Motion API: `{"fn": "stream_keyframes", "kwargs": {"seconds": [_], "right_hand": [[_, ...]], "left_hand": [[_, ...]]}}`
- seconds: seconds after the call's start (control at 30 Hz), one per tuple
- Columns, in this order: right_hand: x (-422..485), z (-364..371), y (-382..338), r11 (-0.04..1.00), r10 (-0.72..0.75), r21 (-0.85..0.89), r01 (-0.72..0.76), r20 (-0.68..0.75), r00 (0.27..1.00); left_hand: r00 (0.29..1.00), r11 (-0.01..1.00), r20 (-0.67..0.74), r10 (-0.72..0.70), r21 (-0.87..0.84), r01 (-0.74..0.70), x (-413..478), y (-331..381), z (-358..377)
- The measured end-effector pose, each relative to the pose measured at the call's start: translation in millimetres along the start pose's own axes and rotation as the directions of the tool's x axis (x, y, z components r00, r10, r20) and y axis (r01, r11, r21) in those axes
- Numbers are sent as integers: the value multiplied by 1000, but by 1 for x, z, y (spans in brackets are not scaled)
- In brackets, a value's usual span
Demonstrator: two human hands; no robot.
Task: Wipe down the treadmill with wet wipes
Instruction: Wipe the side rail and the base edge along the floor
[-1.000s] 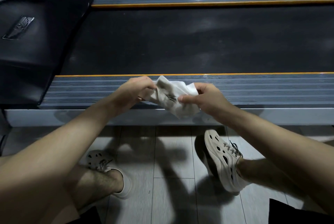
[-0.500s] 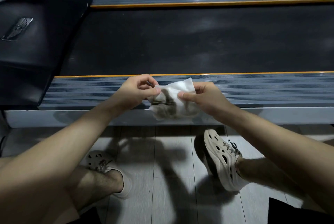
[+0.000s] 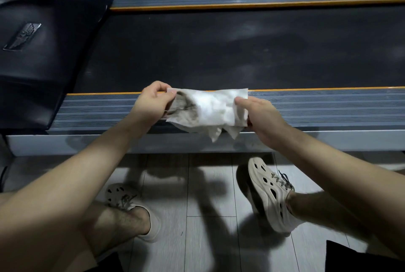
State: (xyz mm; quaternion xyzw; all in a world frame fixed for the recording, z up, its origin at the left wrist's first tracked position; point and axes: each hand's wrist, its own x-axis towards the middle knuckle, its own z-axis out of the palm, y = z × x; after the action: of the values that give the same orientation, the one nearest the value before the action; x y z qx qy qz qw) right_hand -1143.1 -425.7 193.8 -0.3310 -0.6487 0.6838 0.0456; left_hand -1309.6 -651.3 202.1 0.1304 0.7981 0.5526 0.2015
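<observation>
Wet wipe (image 3: 210,109) is held stretched between both hands at centre frame, in the air just above the near side rail (image 3: 328,107) of the treadmill (image 3: 328,140). Whether its hanging lower edge touches the rail cannot be told. Left hand (image 3: 153,101) pinches the wipe's left edge, fingers (image 3: 161,90) curled and clamped on it. Right hand (image 3: 260,116) pinches the right edge with the thumb on top, its other fingers hidden behind the sheet. The sheet is opened out and crumpled, with a dark grey-brown dirty patch (image 3: 186,105) on its left third; the middle and right read white. The lower edge hangs in loose folds. Judgement: the step in hand is opening the wipe to find a clean face before more wiping. To do it well, fold the soiled third inward so the dirt is enclosed, turn the white area outward, and make a flat pad of several layers so pressure spreads evenly. The rail is ribbed lengthwise, so strokes along the ribs, left to right across the frame, should lift dust from the grooves better than strokes across them. The belt (image 3: 219,52), in the upper half of the frame, shows pale smudges and probably needs work too; a fresh wipe may serve better there. Risk: the thin wet sheet may tear if pulled harder apart. Black motor cover (image 3: 43,63) at upper left; pale shoes (image 3: 271,195) on grey floor (image 3: 208,227) at the bottom.
</observation>
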Motion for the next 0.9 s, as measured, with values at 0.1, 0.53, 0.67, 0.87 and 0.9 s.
{"fn": "stream_keyframes", "kwargs": {"seconds": [0.1, 0.53, 0.67, 0.87, 0.9], "right_hand": [[4, -4, 3, 984, -120, -145, 103, -116, 986], [-14, 35, -5, 981, -133, -114, 157, 190, 973], [-15, 30, -4, 993, -110, -4, 115, 266, 958], [-7, 25, 0, 999, -29, 24, 25, 176, 984], [-7, 24, -1, 999, -13, 47, 5, 177, 984]], "left_hand": [[997, 997, -79, 2, 82, 5, 8, 1, -10], [957, 976, 250, 148, 119, -182, -18, 24, 29], [869, 989, 489, 83, 69, -133, -23, 31, 28], [917, 990, 373, 138, -36, -134, -22, 20, 23], [952, 992, 285, 111, 24, -122, -19, 17, 21]]}}
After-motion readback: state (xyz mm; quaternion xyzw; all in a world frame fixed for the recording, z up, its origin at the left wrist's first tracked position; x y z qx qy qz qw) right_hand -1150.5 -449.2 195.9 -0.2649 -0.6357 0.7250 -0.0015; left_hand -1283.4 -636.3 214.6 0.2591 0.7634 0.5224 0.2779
